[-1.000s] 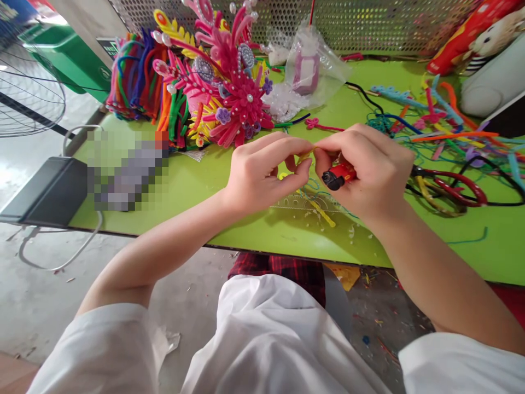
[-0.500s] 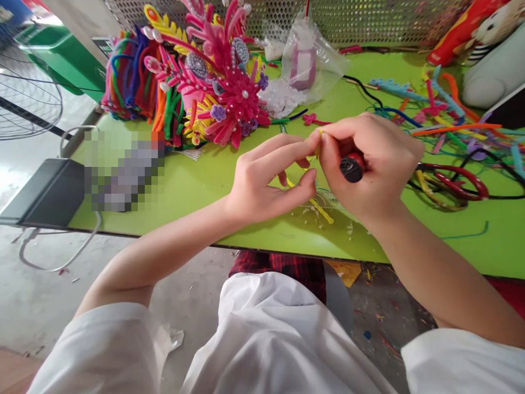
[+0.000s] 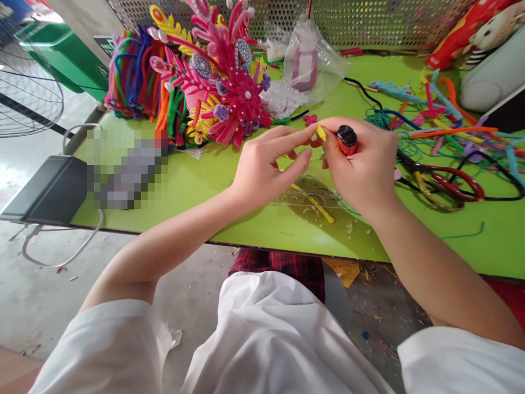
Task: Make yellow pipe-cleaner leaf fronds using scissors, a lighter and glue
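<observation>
My right hand [image 3: 363,167] is closed around a red lighter [image 3: 346,139], its black top pointing up by my thumb. Between both hands sits a short yellow pipe-cleaner piece [image 3: 320,132], pinched by the forefinger and thumb of my left hand [image 3: 270,164] and touched by my right fingertips. Both hands hover just above the green table [image 3: 254,230]. A transparent ruler [image 3: 305,200] and another yellow pipe-cleaner strip [image 3: 315,205] lie on the table under my hands.
A large pink flower ornament [image 3: 229,93] and a bundle of coloured pipe cleaners [image 3: 131,76] stand at the back left. Red-handled scissors [image 3: 451,183] and loose pipe cleaners [image 3: 443,126] lie right. A plastic bag [image 3: 307,65] sits behind. A dark box [image 3: 49,189] rests left.
My right hand has turned the lighter from pointing sideways to upright and lifted it a little. The yellow piece stays pinched between both hands.
</observation>
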Demonstrator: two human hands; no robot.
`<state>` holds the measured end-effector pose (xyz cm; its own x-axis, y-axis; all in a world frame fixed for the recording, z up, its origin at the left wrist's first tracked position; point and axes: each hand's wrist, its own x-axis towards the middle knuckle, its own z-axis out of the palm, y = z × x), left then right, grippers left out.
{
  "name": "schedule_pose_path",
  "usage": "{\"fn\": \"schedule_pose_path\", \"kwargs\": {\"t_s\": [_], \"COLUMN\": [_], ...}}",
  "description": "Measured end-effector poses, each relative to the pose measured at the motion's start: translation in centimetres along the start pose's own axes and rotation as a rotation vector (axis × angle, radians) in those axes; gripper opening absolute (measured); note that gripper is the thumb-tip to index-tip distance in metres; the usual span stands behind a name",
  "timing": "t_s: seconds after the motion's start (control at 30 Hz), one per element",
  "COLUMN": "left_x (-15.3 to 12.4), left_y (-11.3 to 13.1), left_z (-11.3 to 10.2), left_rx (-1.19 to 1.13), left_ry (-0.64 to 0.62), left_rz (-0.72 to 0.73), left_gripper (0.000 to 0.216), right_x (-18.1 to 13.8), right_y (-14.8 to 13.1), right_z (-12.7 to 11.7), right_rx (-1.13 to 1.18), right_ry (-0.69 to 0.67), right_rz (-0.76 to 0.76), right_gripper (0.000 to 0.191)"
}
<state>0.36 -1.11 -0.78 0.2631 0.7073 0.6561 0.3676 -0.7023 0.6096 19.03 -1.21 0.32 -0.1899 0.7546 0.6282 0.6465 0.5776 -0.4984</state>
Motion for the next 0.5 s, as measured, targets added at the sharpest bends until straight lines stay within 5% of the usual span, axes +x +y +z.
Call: {"fn": "schedule_pose_path", "kwargs": {"t_s": [0.27,0.5], "left_x": [1.7,1.8], "left_y": [-2.7,-2.5], "left_z": [-1.6,-2.1], "left_rx": [-0.255,-0.427], "left_ry": [-0.099,-0.24], "left_rz": [-0.256,-0.438], "left_gripper": [0.013,0.03], "right_x": [-0.3,-0.5], "right_y": [1.1,0.7], "right_z": [0.2,0.1], "right_rx": [0.168,0.199], "right_ry": [-0.202,-0.224], "right_rz": [0.071,0.075], "right_gripper": [0.032,0.033]}}
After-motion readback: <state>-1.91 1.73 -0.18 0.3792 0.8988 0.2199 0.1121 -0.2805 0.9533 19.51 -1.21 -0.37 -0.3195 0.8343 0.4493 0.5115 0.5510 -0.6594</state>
